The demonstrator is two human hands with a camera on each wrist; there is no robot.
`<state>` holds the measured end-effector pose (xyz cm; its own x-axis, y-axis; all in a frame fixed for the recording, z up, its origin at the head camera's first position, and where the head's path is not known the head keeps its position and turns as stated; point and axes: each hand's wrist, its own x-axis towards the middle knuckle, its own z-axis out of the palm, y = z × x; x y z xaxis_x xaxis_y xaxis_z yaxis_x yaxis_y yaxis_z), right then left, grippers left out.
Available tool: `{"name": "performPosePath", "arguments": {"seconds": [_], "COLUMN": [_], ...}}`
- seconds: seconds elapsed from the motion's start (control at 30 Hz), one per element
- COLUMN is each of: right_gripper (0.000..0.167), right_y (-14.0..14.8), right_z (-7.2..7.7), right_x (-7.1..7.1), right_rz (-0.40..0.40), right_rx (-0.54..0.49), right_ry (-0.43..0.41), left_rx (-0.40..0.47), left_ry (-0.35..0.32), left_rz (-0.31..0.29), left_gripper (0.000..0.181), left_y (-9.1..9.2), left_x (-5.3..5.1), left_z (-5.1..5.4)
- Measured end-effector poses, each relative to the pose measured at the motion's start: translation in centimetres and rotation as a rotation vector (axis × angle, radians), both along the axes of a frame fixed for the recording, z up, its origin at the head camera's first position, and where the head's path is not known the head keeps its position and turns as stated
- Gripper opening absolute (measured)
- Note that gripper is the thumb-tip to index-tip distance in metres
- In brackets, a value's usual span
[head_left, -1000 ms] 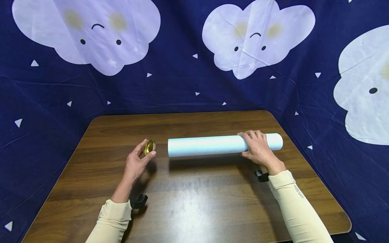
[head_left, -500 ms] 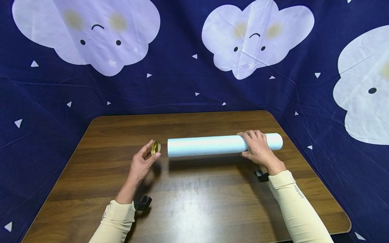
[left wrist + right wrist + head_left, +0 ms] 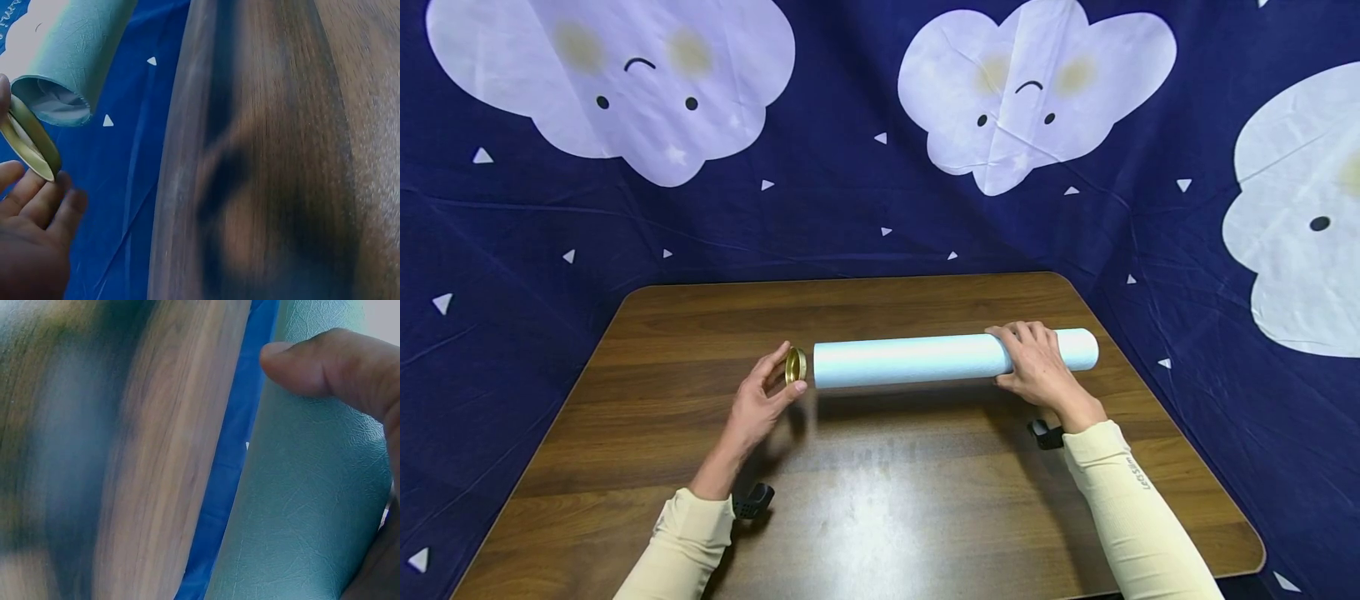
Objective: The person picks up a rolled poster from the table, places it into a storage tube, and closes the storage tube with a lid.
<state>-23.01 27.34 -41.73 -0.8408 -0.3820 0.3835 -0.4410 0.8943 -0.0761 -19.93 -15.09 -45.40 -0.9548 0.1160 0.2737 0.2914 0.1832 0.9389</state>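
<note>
A long pale-blue tube (image 3: 910,360) lies level above the table, its textured surface close in the right wrist view. My right hand (image 3: 1037,367) grips it near its right end, with the thumb (image 3: 312,365) along one side. My left hand (image 3: 762,400) pinches a shallow gold round cap (image 3: 796,367) between thumb and fingers. The cap stands on edge, just left of the tube's left end, a narrow gap apart. In the left wrist view the tube's end (image 3: 59,106) is open, with something whitish inside, and the cap (image 3: 31,140) is tilted beside it.
Beneath both hands is a brown wooden table (image 3: 880,467) with rounded corners. A dark blue cloth (image 3: 835,217) with white clouds and small triangles hangs behind it. Black wrist devices (image 3: 752,500) sit below the sleeves.
My left hand has carried the gold cap rightward, closer to the tube's left end. The right hand and the tube have stayed almost still.
</note>
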Motion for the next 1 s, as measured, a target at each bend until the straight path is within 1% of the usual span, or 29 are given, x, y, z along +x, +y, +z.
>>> {"name": "performPosePath", "arguments": {"seconds": [0.13, 0.23, 0.4, 0.7, 1.0], "right_gripper": [0.079, 0.079, 0.078, 0.078, 0.077], "right_y": [0.00, 0.00, -0.01, -0.08, -0.13], "right_z": [0.05, 0.08, 0.13, 0.25, 0.28], "right_x": [0.04, 0.08, 0.17, 0.29, 0.33], "right_rz": [0.000, 0.001, 0.000, 0.006, 0.012], "right_rx": [-0.002, -0.002, 0.000, -0.010, -0.014], "right_ry": [-0.003, -0.003, -0.012, -0.015, -0.025], "left_rx": [-0.015, -0.015, -0.008, 0.025, 0.016], "left_ry": [0.037, 0.041, 0.016, -0.012, -0.017], "left_rz": [-0.037, -0.055, -0.074, -0.133, -0.169], "left_gripper": [0.069, 0.068, 0.067, 0.065, 0.066], "left_y": [0.14, 0.16, 0.10, 0.07, 0.19], "left_x": [-0.12, -0.26, -0.42, -0.58, -0.65], "left_z": [0.18, 0.26, 0.47, 0.51, 0.54]}}
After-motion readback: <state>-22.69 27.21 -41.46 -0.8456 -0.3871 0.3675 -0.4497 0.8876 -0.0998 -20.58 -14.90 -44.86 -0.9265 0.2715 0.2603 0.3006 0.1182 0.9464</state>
